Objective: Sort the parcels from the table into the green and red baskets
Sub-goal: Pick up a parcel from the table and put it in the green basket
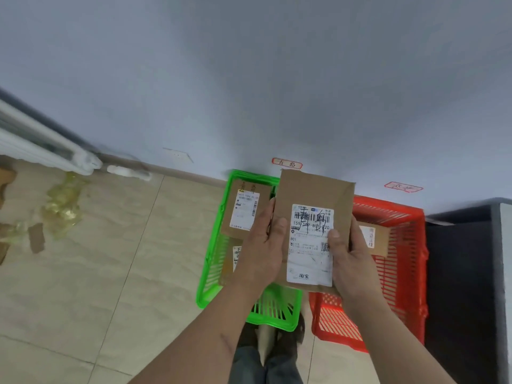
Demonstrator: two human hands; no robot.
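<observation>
Nearest the camera, both forearms reach forward over the person's own legs and shoes on the tiled floor (116, 273). The left hand (263, 245) and the right hand (350, 256) each clasp a side edge of one brown paper parcel (313, 195), thumbs lying on its front and fingers curled behind. It is a flat, creased kraft envelope, face up, with a white shipping label (310, 259) bearing a barcode and black handwriting. It hangs in the air above the gap between the two baskets, committed to neither.

That is where the risk seems to lie: held over the dividing line, a careless release could send it to the wrong side, or let it catch on a rim and slide to the floor. The handwriting is too blurred for me to tell which basket it belongs in.

Beneath and to the left stands the green basket (213, 259), rigid slotted plastic, already holding at least two similar labelled parcels. To the right, the red basket (410, 273) of the same lattice build holds one small brown parcel near its left wall. A dark table edge (465, 273) stands just beside the red basket. Beyond, small red-bordered tags are fixed low on the pale wall (249, 79) behind each basket.
</observation>
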